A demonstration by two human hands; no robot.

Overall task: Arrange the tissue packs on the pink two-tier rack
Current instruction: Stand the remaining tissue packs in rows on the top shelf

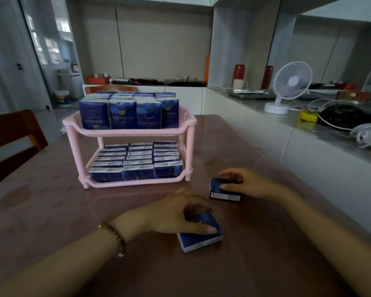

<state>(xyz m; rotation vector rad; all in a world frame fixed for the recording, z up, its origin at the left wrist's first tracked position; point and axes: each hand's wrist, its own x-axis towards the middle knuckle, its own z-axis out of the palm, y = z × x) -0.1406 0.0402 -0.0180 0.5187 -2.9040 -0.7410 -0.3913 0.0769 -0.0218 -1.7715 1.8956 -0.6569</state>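
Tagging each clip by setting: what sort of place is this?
Probably a home kitchen-dining area: a reddish dining table with a wooden chair beside it, and a long counter carrying a white desk fan and a red flask.

Pink rack [129,132]: smooth moulded plastic, slight sheen, slotted walls; tissue packs [122,116] on it: glossy dark-blue plastic film with pale matt label strips on the ends, same wrap on near loose pack [201,241] and far loose pack [217,189]. Counter [51,206]: reddish-brown, polished, glossy, mirrors the light, a few dull smudges; chair [15,129]: brown wood, smooth varnish. Bracelet [116,234]: small brown beads, look wooden; fan [291,82]: white plastic, matt; tray [251,95]: bare metal, dull shine; side counter [287,123]: grey, smooth, glossy; vase [238,71]: red, glossy.
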